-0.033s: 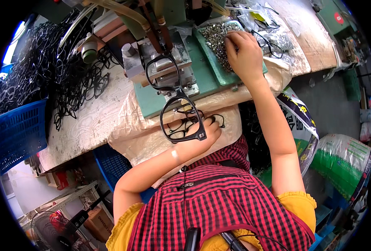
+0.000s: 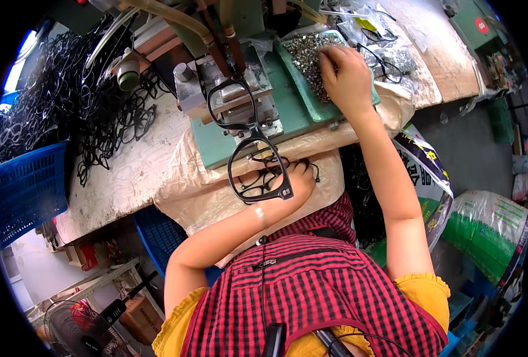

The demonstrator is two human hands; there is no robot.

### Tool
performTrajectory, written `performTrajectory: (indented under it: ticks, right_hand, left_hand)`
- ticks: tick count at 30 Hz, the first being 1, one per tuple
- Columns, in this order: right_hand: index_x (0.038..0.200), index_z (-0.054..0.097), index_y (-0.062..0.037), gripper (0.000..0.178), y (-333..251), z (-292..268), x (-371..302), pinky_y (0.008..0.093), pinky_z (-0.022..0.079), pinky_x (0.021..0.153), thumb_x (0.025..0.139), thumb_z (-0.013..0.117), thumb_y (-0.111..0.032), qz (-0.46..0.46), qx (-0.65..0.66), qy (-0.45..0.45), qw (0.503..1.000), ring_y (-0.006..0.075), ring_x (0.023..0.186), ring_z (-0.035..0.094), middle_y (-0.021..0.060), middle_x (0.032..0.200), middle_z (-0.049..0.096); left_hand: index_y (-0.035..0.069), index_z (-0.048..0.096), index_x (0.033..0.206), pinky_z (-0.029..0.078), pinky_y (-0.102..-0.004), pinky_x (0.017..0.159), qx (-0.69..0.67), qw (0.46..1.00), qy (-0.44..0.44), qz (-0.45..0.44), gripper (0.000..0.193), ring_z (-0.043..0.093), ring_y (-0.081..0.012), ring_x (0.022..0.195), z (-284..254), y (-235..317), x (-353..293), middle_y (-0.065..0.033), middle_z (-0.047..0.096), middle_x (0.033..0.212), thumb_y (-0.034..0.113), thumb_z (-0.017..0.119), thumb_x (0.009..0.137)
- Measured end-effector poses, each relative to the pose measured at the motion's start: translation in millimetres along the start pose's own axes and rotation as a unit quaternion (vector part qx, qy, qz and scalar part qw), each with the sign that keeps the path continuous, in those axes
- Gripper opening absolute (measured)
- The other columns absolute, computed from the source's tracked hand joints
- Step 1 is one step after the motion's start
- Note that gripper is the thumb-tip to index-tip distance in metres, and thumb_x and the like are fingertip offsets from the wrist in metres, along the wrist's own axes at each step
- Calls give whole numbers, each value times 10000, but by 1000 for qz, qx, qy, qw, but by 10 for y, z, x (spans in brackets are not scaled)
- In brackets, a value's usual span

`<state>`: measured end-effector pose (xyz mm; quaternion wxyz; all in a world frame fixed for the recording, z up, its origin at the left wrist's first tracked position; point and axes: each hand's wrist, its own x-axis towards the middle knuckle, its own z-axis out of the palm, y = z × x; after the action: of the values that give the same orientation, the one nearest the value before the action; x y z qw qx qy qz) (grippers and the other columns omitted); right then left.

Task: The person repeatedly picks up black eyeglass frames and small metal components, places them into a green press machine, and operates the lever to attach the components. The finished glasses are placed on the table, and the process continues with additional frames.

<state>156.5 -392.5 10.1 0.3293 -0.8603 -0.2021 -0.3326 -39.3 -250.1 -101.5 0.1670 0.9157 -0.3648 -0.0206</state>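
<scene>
A black eyeglass frame point(image 2: 255, 135) sits at the metal fixture point(image 2: 240, 98) of a green machine, one rim over the fixture and the other jutting toward me. Below that rim, my left hand point(image 2: 298, 183) is closed with curled fingers on a black eyeglass frame point(image 2: 264, 177) among several on the beige cloth; the jutting rim partly covers this hand. My right hand point(image 2: 348, 77) reaches into a green tray point(image 2: 321, 113) of small shiny metal parts point(image 2: 308, 56). Its thumb and forefinger are bent together over the parts, and whatever lies between the tips is too small to make out.
A large heap of black frames point(image 2: 44, 95) lies on the left of the worktable, beside a blue basket point(image 2: 29, 187). Plastic bags point(image 2: 395, 59) and loose frames are right of the tray. The beige cloth point(image 2: 187, 196) hangs over my lap. A fan point(image 2: 79, 327) stands lower left.
My left hand has shifted slightly to the right and away from me among the frames on the cloth. My right hand has moved only a little within the tray.
</scene>
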Motion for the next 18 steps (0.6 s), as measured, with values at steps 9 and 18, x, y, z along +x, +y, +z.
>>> performTrajectory:
  ticks: [9,18]
  right_hand:
    - [1038,739,26,144,-66,-412,-223,232,501,820,912,696,-27,360,405,86,836,105,890,652,42,961,726]
    - [1046,750,11,150,-338,18,72,227,499,803,912,714,-44,319,462,18,827,88,878,655,32,974,746]
  left_hand:
    - [54,651,1165,519,-418,770,-357,929,92,-48,213,661,-317,867,-915,59,-297,-117,684,919,189,566,1024]
    - [25,608,1123,328,-241,556,-585,700,146,-382,340,375,-64,619,-1565,-259,-1032,38,464,714,301,408,1111]
